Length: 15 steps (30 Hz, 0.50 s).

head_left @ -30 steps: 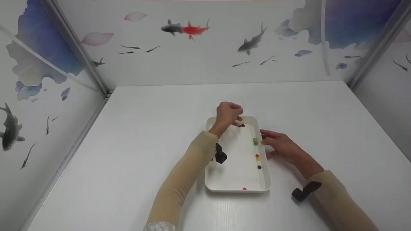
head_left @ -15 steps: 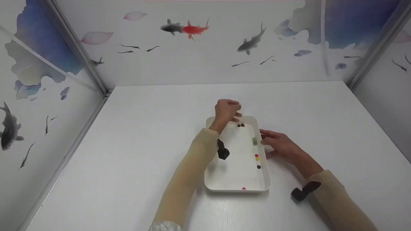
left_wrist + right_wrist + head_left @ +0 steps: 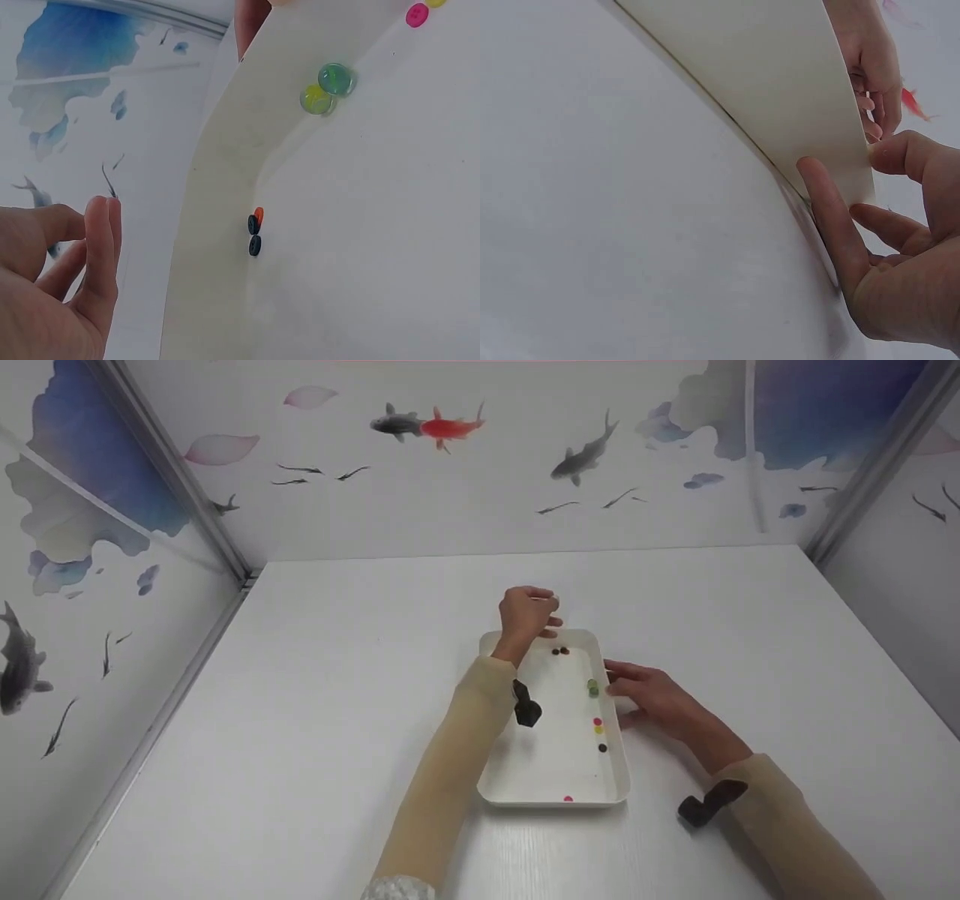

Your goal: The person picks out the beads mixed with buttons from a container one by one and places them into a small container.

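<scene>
A cream rectangular tray (image 3: 540, 765) lies on the white table. My right hand (image 3: 664, 701) grips its right side, a fingertip over the rim and other fingers (image 3: 825, 202) against the outer wall. My left hand (image 3: 523, 611) is raised at the tray's far end, fingertips (image 3: 97, 214) brought together; whether something sits between them is hidden. Inside, two black buttons (image 3: 255, 245) and an orange piece (image 3: 259, 215) lie near the far wall. Two greenish glass marbles (image 3: 337, 79) touch by the right wall. Closer to me are a pink button (image 3: 597, 721), a yellow button (image 3: 598, 730) and a dark button (image 3: 602, 748).
Another pink piece (image 3: 568, 799) lies at the tray's near wall. Around the tray stretches the white table (image 3: 337, 697). Walls painted with fish (image 3: 450, 428) enclose it at the back and sides. Dark wrist cameras (image 3: 527, 711) stick out from both sleeves.
My left hand has moved up and slightly left, away from the buttons at the far end, which now show more fully. My right hand keeps its place on the tray.
</scene>
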Available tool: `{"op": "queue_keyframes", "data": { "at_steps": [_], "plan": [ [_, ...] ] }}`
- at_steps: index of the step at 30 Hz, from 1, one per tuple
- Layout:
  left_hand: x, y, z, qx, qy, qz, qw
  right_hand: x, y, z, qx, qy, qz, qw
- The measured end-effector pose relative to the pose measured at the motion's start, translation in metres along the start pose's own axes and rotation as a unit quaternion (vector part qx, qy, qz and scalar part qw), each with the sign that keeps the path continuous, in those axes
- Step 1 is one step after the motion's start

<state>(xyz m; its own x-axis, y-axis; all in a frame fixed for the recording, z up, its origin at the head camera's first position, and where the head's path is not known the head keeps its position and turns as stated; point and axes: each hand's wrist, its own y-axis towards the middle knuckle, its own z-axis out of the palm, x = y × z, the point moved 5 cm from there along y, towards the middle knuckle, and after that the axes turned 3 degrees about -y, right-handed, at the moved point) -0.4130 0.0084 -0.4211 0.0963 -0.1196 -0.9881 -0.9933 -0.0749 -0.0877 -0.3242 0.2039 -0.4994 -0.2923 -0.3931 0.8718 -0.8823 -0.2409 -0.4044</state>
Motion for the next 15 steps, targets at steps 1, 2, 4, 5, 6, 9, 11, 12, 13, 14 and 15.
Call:
{"op": "queue_keyframes", "data": {
  "at_steps": [1, 2, 4, 5, 6, 9, 11, 12, 13, 14, 15],
  "plan": [
    [0.0006, 0.0004, -0.0003, -0.001, 0.000, 0.004, 1.0000, -0.0001, -0.0001, 0.0001, -0.001, -0.001, 0.000, 1.0000],
    [0.0014, 0.0010, -0.0005, -0.002, 0.000, 0.007, 1.0000, -0.0002, -0.0004, 0.0002, -0.001, -0.003, 0.000, 1.0000],
    [0.0034, 0.0018, -0.0007, -0.002, 0.003, 0.010, 0.9999, -0.0005, -0.0008, 0.0004, -0.002, -0.006, 0.000, 1.0000],
    [0.0043, 0.0021, -0.0009, -0.002, 0.005, 0.011, 0.9999, -0.0008, -0.0009, 0.0007, -0.003, -0.005, 0.001, 1.0000],
    [0.0050, 0.0023, -0.0010, -0.002, 0.007, 0.010, 0.9999, -0.0011, -0.0009, 0.0007, -0.003, -0.006, 0.002, 1.0000],
    [0.0065, 0.0027, -0.0015, -0.002, 0.007, 0.008, 0.9999, -0.0010, -0.0006, 0.0008, -0.006, -0.010, 0.003, 0.9999],
    [0.0062, 0.0024, -0.0015, -0.001, 0.001, 0.011, 0.9999, -0.0003, -0.0004, 0.0009, -0.004, 0.001, -0.002, 1.0000],
    [0.0060, 0.0022, -0.0015, 0.000, -0.002, 0.013, 0.9999, 0.0000, -0.0002, 0.0009, -0.003, 0.007, -0.003, 1.0000],
    [0.0062, 0.0022, -0.0013, 0.001, -0.002, 0.015, 0.9999, 0.0003, -0.0001, 0.0009, -0.003, 0.014, -0.004, 0.9999],
    [0.0063, 0.0020, -0.0009, 0.003, -0.003, 0.016, 0.9999, 0.0007, -0.0001, 0.0011, -0.001, 0.020, -0.005, 0.9998],
    [0.0066, 0.0018, -0.0003, 0.007, -0.005, 0.018, 0.9998, 0.0007, 0.0002, 0.0011, 0.000, 0.026, -0.004, 0.9996]
  ]
}}
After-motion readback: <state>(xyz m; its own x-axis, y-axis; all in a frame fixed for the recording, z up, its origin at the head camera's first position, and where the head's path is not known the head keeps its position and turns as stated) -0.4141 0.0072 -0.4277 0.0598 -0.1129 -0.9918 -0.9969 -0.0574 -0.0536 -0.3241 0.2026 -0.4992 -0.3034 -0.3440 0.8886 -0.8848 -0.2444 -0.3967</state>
